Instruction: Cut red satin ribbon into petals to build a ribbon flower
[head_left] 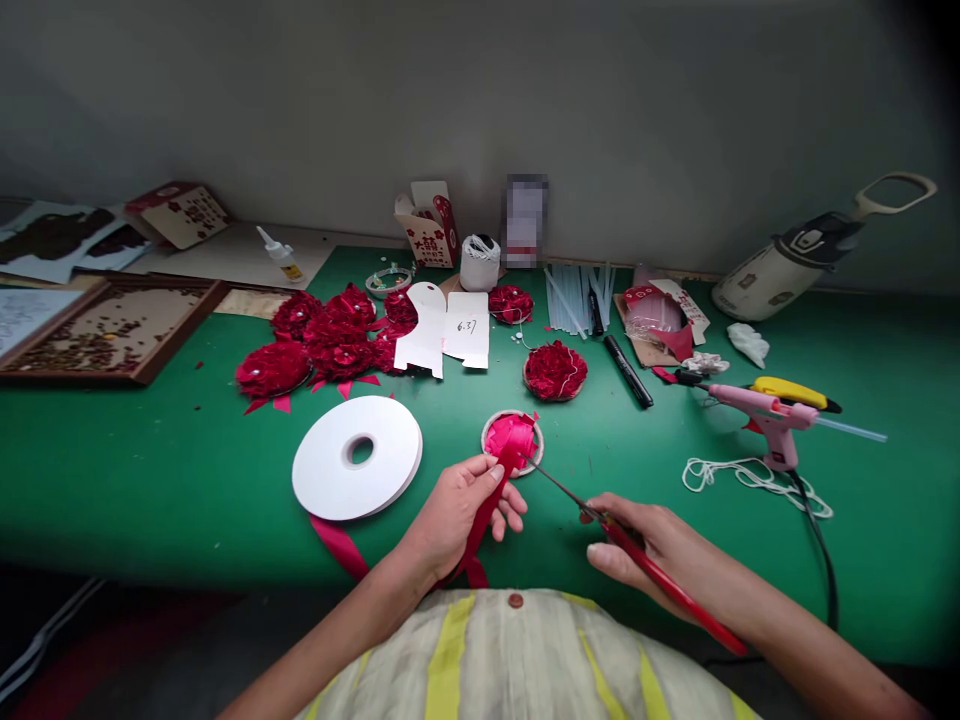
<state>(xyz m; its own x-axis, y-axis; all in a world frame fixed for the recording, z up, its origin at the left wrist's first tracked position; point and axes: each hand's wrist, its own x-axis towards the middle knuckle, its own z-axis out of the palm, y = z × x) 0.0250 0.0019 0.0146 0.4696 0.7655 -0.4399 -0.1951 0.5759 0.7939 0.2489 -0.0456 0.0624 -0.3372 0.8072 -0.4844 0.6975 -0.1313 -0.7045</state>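
The left hand (457, 510) pinches a strip of shiny red satin ribbon (491, 500) between thumb and fingers, just below the small round disc covered in pink-red ribbon loops (511, 441) on the green table (150, 470). The right hand (649, 545) is closed around long red-handled scissors (637, 555), their thin blades pointing at the disc's lower right edge (whether they touch it cannot be told). Left of the disc lies a flat white ribbon spool (358, 457); above it sits a finished dark red ribbon flower (555, 370). Well to the disc's right lies a pink glue gun (765, 420).
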